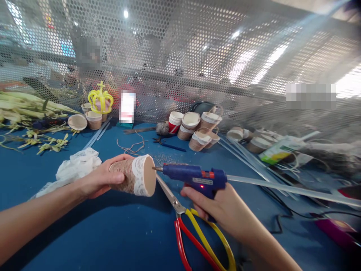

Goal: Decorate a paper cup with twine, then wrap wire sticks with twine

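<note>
your left hand (98,177) grasps the twine-wrapped cup (134,175) sideways above the blue table (113,233), its lace-trimmed end facing right; your right hand (220,207) clasps the glue gun (194,176), nozzle by the cup's rim, over scissors (178,207).

bright | overhead lights (125,14) | glare through mesh panel (180,60) | tabletop (113,233) shadowed lower left | right edge stretched, blurred

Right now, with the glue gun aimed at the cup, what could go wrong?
The glue gun's red light is lit and its nozzle is at the cup's lace-trimmed end; if hot, it could mark the lace. 
The right hand is right by the handles of the scissors and might snag them. 
The long glue stick behind the gun might catch nearby clutter.
</note>
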`<state>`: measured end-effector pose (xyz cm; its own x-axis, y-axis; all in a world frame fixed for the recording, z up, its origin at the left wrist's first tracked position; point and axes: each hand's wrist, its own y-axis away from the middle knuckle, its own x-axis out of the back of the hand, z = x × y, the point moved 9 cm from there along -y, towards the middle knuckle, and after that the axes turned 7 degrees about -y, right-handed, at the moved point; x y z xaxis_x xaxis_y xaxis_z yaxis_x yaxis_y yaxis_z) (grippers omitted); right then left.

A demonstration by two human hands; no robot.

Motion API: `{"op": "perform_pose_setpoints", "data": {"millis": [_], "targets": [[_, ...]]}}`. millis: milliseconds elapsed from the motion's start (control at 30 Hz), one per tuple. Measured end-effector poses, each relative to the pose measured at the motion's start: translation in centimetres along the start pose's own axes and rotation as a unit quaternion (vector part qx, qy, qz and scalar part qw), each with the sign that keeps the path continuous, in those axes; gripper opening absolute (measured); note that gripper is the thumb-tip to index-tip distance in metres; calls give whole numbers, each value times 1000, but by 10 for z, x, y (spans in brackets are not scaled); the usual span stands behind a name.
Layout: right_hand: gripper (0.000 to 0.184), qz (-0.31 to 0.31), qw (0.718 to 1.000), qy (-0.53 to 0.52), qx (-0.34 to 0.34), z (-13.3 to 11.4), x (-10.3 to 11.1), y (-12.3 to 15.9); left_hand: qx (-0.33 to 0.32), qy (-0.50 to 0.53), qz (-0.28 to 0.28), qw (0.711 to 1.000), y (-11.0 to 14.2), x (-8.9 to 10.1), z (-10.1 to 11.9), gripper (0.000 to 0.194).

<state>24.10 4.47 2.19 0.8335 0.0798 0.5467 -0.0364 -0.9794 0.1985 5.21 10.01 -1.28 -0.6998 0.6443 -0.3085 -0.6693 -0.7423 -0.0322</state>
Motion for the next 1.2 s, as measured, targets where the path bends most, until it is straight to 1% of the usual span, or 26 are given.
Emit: {"op": "perform_pose_setpoints", "data": {"millis": [133, 200, 300, 400, 533, 600, 700, 767, 833, 933, 1000, 1067, 1133, 1200], "targets": [[44, -42, 999, 32, -12, 1, -6, 0, -6, 17, 9, 1000, 0, 2, -1, 51], [43, -43, 999, 16, 0, -2, -6, -1, -6, 17, 12, 1000, 0, 3, -1, 51], [37, -28, 999, -24, 22, -5, -4, -3, 5, 5, 3, 1000, 1, 1, -1, 52], [37, -29, 999, -13, 19, -2, -3, -4, 8, 1, 6, 1000, 1, 2, 2, 51], [35, -84, 996, -20, 3, 3, -11, -1, -4, -8, 20, 1000, 0, 4, 6, 51], [34, -96, 995, -31, 11, 1, -13, 0, -8, -12, 18, 1000, 0, 3, 7, 51], [36, -57, 998, -29, 26, -3, -6, -2, -8, -23, 13, 1000, -1, 1, 8, 53], [42, -42, 999, -11, 17, -1, -4, -3, 0, -33, 10, 999, -1, 0, 7, 54], [43, -59, 998, 5, 3, 1, -7, -2, 4, -36, 12, 999, -1, 0, 6, 55], [35, -91, 996, -6, -3, 2, -13, 0, -6, -28, 22, 999, 0, 2, 7, 55], [31, -76, 997, -28, 10, -2, -11, 0, -3, -29, 17, 999, 0, 1, 7, 55], [29, -46, 998, -43, 24, -6, -6, -1, 12, -33, 4, 999, 1, -2, 5, 55], [32, -28, 999, -33, 21, -6, -3, -2, 26, -36, 0, 999, 1, -3, 3, 55], [39, -32, 999, 0, 5, -1, -3, -2, 26, -38, 6, 999, 1, -1, 2, 53]]}}
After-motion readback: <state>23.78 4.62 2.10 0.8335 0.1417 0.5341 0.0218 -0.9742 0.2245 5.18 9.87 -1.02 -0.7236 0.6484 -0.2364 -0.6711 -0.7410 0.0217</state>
